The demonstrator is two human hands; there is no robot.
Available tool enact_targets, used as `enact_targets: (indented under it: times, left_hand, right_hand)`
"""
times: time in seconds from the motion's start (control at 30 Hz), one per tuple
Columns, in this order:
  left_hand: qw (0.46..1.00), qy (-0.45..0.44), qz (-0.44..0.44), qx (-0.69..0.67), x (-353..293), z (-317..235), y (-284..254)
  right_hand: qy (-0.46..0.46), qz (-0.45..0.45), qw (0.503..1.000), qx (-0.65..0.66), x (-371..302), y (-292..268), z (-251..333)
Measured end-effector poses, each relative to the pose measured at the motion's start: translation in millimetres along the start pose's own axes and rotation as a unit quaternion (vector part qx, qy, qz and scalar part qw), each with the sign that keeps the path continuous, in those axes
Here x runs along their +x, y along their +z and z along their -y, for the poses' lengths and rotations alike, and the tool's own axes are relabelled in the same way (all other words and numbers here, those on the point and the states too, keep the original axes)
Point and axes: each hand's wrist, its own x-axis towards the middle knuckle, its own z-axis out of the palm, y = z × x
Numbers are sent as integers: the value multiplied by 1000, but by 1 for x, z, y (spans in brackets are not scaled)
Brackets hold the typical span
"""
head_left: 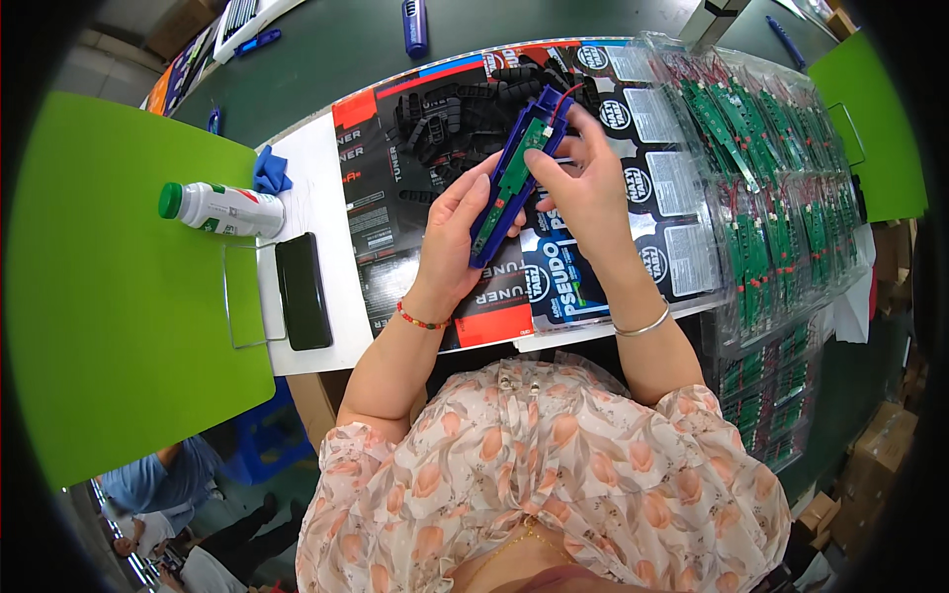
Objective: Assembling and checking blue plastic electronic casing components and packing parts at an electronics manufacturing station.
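Over the middle of the table, my left hand (455, 232) grips the lower part of a long blue plastic housing (480, 255), its thumb along the side and its fingers underneath. A narrow green circuit board (514, 176) lies lengthwise in this tilted housing. My right hand (590, 193) is closed on the upper part, thumb pressed on the board and fingers at the far side edge. Thin red wires (567, 93) rise from the board's upper end. Just beyond both hands, black plastic pieces (435, 130) lie heaped on the printed sheet (395, 287).
Stacked clear trays (727, 296) of green boards with red wires stand at right. On the left are a white bottle (234, 210) with a green cap, a black phone (301, 292) and a blue cloth-like item (270, 172). Green panels (129, 296) flank the table. Other people sit at lower left.
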Motion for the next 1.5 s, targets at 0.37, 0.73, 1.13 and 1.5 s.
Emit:
enact_targets:
  times: [0.37,0.73,1.13,1.5]
  left_hand:
    - [729,316,-48,606,-10,2,19]
    - [668,346,-23,659,-9,-9,27]
    - [584,375,-140,706,68,-81,-54]
    - [399,220,-326,828,246,-148,-252]
  right_hand:
    - [11,5,1000,-5,6,-8,-7]
    - [35,9,998,51,6,-10,-1]
    - [-208,263,931,145,-46,-53,93]
    - [-349,287,793,409,-67,-36,108]
